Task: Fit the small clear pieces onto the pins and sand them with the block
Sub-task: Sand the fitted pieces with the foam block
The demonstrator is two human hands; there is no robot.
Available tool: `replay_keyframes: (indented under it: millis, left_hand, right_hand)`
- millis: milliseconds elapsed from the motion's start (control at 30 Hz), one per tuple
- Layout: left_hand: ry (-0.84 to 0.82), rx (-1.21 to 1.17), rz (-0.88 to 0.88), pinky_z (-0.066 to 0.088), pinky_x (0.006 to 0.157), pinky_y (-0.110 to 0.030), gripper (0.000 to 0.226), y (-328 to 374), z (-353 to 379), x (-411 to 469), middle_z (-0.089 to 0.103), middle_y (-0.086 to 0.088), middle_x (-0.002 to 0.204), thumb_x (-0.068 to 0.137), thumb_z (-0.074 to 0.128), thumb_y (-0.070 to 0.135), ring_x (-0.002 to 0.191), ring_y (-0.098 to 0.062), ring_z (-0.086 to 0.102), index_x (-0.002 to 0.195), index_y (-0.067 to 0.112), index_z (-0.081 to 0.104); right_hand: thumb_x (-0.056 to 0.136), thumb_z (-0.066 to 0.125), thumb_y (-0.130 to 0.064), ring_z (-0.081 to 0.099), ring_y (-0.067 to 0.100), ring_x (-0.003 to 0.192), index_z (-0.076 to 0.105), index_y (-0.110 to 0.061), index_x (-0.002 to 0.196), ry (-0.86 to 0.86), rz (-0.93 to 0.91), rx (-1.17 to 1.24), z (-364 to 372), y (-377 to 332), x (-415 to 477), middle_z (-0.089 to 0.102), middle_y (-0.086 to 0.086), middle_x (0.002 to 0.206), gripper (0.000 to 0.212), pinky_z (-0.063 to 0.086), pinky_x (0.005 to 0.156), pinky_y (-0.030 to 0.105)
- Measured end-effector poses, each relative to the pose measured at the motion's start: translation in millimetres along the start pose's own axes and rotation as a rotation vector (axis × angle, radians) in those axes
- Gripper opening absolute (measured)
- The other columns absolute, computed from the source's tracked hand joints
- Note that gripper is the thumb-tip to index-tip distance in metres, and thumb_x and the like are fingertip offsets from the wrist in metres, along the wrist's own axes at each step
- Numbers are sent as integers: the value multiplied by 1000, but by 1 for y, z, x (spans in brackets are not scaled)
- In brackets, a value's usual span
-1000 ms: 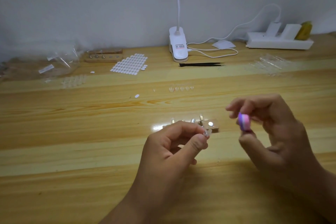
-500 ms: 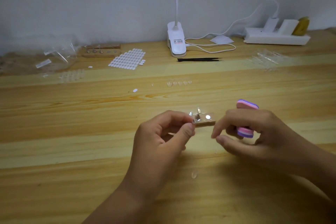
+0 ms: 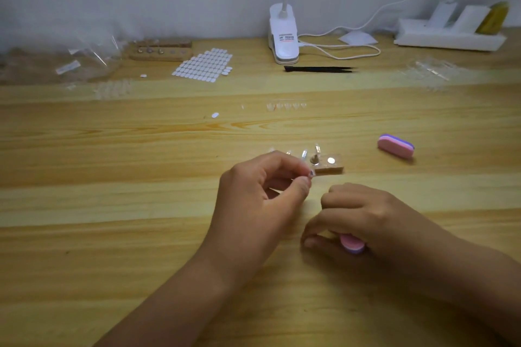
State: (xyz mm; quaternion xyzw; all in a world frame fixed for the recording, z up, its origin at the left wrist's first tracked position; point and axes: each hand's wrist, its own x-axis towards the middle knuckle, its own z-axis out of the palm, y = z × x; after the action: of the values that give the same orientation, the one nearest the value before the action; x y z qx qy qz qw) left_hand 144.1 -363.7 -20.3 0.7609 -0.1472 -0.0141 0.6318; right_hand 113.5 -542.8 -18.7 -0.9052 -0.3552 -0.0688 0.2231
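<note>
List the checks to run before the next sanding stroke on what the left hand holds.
1. Left hand has a grip on the pin: ok, pinched at the fingertips.
2. Clear piece seated on that pin: cannot tell, too small.
3. Right hand holds the sanding block: ok, fingers curled over it.
4. Block brought up to the pin: not ok, it sits low by the table, apart from the pin.
5. Wooden holder flat on the table, other pins standing in it: ok.
6. Spare block out of the way: ok, it lies off to the right, touching neither hand.
</note>
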Motion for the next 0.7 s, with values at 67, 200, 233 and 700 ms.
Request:
replay_keyframes:
  millis: [67,200,233,700]
  left_hand:
    - [-3,-16,-5,60,75,-40,20,0,0,0,76,4,83,84,72,3,78,-13,73,80,23,73]
    - [-31,-71,-2,58,72,-37,15,1,1,0,75,1,81,83,75,1,76,-16,72,82,17,74]
    - [-39,-85,0,57,72,-36,14,1,1,0,75,1,81,82,75,1,76,-16,72,82,16,75]
    - [-103,-164,-28,55,59,-26,13,4,3,-3,75,-2,83,86,71,9,80,-23,73,86,21,75]
  right_hand:
    - [88,69,-18,45,2,66,72,-13,83,95,64,63,-4,3,1,53,-10,71,8,43,61,20]
    - [86,68,-30,57,-1,67,74,-23,82,323,363,685,-17,7,5,65,-8,72,10,42,65,7]
    - [83,69,-34,58,-1,66,74,-24,82,343,397,826,-18,8,5,66,-8,71,11,44,65,7]
    - [78,70,-38,48,7,64,74,-21,85,261,528,1071,-16,10,7,59,-9,73,18,44,59,14]
